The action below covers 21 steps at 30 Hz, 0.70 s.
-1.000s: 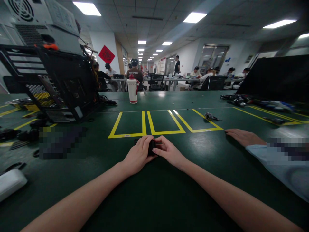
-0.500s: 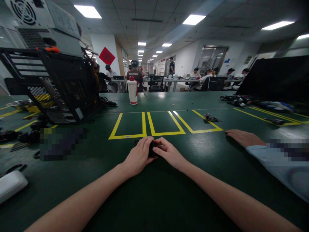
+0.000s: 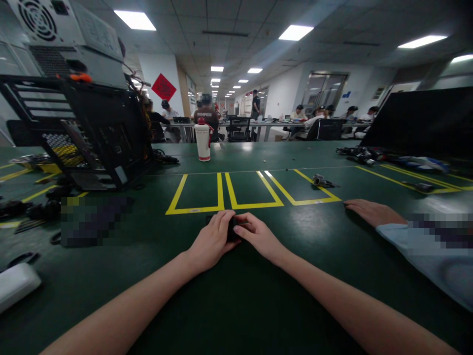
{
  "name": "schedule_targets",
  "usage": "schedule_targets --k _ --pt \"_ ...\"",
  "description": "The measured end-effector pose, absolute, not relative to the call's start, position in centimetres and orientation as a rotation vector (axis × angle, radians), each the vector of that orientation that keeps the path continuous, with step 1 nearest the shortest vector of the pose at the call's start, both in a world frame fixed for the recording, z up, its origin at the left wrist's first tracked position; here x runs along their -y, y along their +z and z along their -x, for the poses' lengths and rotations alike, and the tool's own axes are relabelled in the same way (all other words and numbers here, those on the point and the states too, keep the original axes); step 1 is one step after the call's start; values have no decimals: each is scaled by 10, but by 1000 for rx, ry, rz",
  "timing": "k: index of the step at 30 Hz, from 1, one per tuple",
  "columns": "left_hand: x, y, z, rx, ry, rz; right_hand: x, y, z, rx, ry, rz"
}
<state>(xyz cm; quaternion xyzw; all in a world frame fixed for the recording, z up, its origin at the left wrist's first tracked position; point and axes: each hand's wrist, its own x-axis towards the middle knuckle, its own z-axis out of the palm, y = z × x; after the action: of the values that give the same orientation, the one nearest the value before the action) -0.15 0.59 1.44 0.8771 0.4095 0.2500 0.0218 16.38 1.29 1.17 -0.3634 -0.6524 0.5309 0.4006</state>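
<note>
You've got open tabletop point(image 3: 236, 305) between your forearms point(image 3: 125, 303) and ahead over the yellow tape outlines point(image 3: 220, 191) up to the white bottle point(image 3: 203, 144). Black computer case point(image 3: 114, 143) blocks your far left; co-worker's hand point(image 3: 374, 211) and metal part point(image 3: 320, 181) limit your right.

you've got 2 hands point(image 3: 213, 235), 1 blk item point(image 3: 231, 230), 1 co-worker's hand point(image 3: 374, 211), 3 yel tape outlines point(image 3: 257, 205) ctr, 1 wht bottle point(image 3: 203, 143), 1 PC case point(image 3: 107, 133)

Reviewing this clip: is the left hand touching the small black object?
Touching: the head view shows the left hand curled over the small black object, part of which shows within its grip.
</note>
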Motion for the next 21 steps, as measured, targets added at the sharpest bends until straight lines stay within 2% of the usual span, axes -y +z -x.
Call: schedule_targets --k 16,21 --pt "-6 14 2 -1260 780 -2695 -9 16 -164 1662 1324 958" --pt "-6 12 3 -1267 782 -2683 -5 16 -166 1725 1316 852"
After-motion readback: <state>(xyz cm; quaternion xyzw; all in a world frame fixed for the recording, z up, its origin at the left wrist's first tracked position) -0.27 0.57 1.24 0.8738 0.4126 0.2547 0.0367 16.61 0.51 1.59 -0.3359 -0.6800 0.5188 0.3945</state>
